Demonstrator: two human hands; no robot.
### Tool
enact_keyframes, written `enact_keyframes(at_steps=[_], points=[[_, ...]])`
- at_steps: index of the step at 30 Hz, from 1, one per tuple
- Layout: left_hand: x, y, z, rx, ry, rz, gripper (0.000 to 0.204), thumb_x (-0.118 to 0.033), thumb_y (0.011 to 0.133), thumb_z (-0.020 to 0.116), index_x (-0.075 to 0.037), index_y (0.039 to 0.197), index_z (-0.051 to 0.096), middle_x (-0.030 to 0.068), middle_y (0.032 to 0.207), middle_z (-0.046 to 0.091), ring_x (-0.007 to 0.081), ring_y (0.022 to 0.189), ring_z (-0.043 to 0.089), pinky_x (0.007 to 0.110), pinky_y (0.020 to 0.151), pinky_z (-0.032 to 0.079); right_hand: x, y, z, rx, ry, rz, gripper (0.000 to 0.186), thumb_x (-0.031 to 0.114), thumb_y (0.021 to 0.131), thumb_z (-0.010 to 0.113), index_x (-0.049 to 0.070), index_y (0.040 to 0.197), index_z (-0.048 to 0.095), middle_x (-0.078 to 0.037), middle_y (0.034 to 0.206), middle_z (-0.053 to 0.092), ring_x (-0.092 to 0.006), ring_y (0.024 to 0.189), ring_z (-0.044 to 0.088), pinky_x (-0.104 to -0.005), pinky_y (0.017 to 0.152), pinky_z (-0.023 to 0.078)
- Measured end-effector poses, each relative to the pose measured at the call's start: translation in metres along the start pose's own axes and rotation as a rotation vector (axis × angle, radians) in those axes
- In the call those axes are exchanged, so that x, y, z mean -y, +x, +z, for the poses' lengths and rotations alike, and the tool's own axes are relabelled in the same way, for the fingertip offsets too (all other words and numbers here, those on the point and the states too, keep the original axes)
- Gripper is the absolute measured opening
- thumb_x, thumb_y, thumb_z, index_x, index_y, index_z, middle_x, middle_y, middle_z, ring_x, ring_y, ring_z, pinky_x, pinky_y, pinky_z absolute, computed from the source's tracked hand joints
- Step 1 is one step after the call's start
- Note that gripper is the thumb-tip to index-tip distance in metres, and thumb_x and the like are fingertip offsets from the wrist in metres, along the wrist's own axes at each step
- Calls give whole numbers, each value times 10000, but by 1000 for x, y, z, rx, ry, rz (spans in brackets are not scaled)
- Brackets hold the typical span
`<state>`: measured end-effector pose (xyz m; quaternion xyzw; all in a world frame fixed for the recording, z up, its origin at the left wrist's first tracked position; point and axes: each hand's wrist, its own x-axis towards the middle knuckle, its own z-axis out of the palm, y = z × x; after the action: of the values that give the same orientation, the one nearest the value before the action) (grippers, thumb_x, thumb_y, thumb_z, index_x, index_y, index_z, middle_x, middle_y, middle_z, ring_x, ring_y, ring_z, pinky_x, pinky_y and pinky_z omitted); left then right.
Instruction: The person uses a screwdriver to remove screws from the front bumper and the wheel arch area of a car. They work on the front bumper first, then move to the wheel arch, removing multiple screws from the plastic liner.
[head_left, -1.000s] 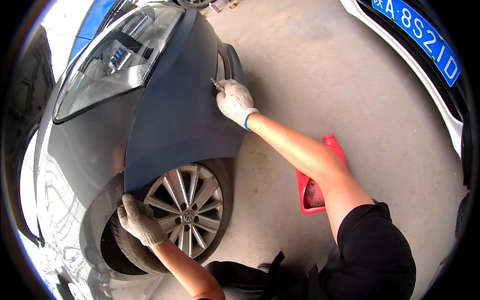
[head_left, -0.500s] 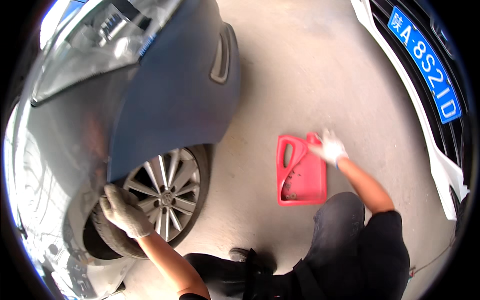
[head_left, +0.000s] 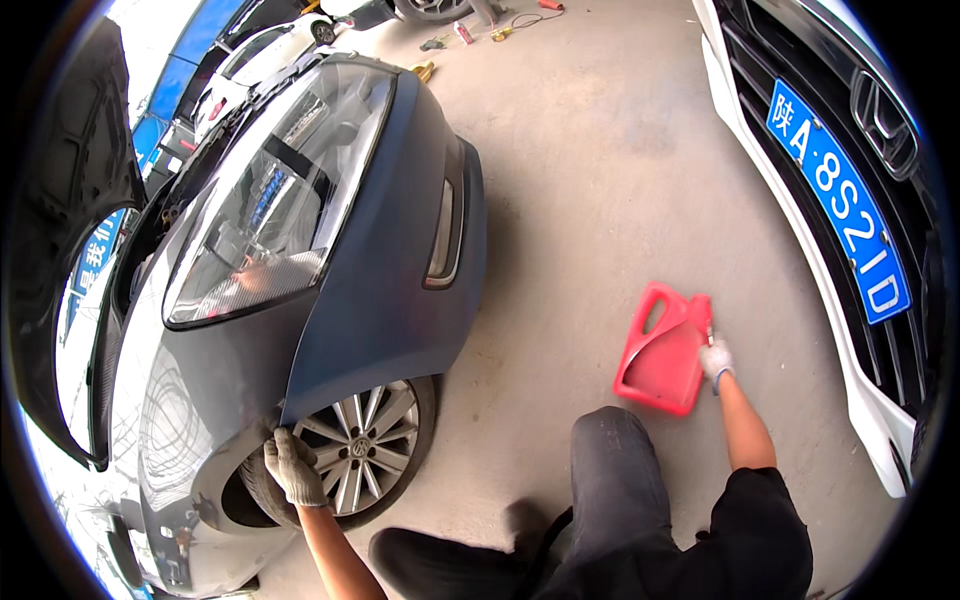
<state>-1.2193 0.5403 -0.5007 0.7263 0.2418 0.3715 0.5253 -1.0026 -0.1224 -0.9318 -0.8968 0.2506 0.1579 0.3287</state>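
My left hand [head_left: 294, 466], in a pale knitted glove, has its fingers curled at the wheel-arch lip. There the lower corner of the blue-grey bumper [head_left: 395, 290] meets the glossy grey fender [head_left: 230, 370]. Right behind the glove is a tyre with a silver spoked wheel [head_left: 362, 445]. On the right, my gloved right hand [head_left: 716, 360] grips the side of a cut-open red plastic jug [head_left: 668, 362] near its neck. The jug is tilted and slightly blurred, so what lies inside it is hard to make out.
A white car's front [head_left: 850, 410] with a blue plate [head_left: 838, 200] stands to the right. The grey car's headlight [head_left: 285, 200] and raised hood [head_left: 75, 230] are at left. Bottles and tools [head_left: 463, 34] lie on the far floor, with a white car [head_left: 262, 62] beyond.
My view has lifted, bringing the raised hood and far floor into sight. My right hand has closed on the red jug, which has turned and shifted right. My left hand stays at the arch lip.
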Motion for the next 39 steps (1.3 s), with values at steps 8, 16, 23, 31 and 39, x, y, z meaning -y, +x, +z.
enact_keyframes(at_steps=[8, 16, 23, 31, 39], points=[[-3, 5, 9, 27, -31, -8, 221, -282, 985, 622, -86, 906, 559, -69, 538, 383, 31, 421, 294, 224, 383, 207, 17, 40, -65, -395, -83, 27, 497, 384, 931, 499, 23, 1260, 593, -329, 1159, 633, -452, 1092, 625, -516, 944, 496], [4, -2, 16, 7, 40, -1, 538, -430, 965, 632, 49, 1205, 586, -51, 554, 423, 37, 464, 340, 222, 441, 249, 204, 42, -23, -148, -234, -386, 407, 310, 954, 431, 24, 1191, 597, -288, 1129, 649, -446, 1041, 633, -522, 928, 496], [9, -7, 30, -86, 73, 47, 513, -374, 985, 621, 31, 1292, 546, -67, 560, 403, 20, 468, 332, 199, 434, 247, 268, 96, 55, 42, -249, -312, 423, 323, 932, 491, -3, 1175, 609, -286, 1127, 650, -447, 1076, 620, -509, 938, 494], [14, -11, -34, -182, 312, -179, 418, -411, 980, 625, -62, 1204, 580, -62, 550, 437, 38, 446, 377, 216, 416, 272, 420, 174, 68, -47, -225, -593, 558, 473, 942, 473, 24, 1247, 599, -236, 1231, 607, -384, 1141, 586, -478, 944, 475], [-16, -18, -16, -191, 607, -184, 481, -530, 976, 573, -71, 834, 576, -18, 510, 443, 94, 442, 431, 271, 435, 323, 799, 263, -130, 145, 631, -803, 631, 659, 963, 373, 112, 1115, 649, -86, 1032, 661, -238, 956, 619, -413, 746, 458]])
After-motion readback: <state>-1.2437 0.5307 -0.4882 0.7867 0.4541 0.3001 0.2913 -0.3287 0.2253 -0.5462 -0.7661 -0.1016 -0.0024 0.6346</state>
